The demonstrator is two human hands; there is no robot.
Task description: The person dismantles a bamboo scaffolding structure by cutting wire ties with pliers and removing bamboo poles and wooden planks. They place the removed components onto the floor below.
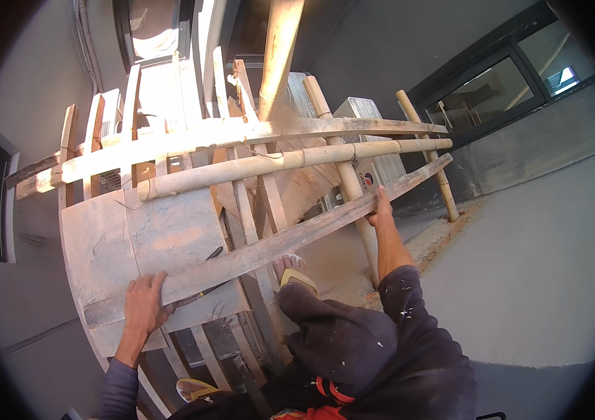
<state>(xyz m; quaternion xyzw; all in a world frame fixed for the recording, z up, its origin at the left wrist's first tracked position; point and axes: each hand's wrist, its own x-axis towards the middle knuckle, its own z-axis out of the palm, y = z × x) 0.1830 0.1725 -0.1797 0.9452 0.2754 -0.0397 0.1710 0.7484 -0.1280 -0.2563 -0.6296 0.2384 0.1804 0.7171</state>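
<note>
A long weathered timber plank (269,248) lies diagonally across my view. My left hand (145,304) grips it near its lower-left end, over a grey board (98,238) on the scaffold. My right hand (381,210) is closed on the plank toward its upper-right end, beside an upright bamboo pole (367,248). A dark, slim tool (215,253) on the board shows partly from under the plank; I cannot make out its kind. My foot in a yellow sandal (297,276) rests beside the plank, among wooden slats.
A horizontal bamboo pole (283,159) and a timber beam (339,127) are tied across upright slats and poles. White outdoor units (388,175) stand behind them. Windows (486,87) are set in the surrounding walls. Rubble (462,215) lies along the right-hand ledge. Another yellow sandal (199,383) shows below.
</note>
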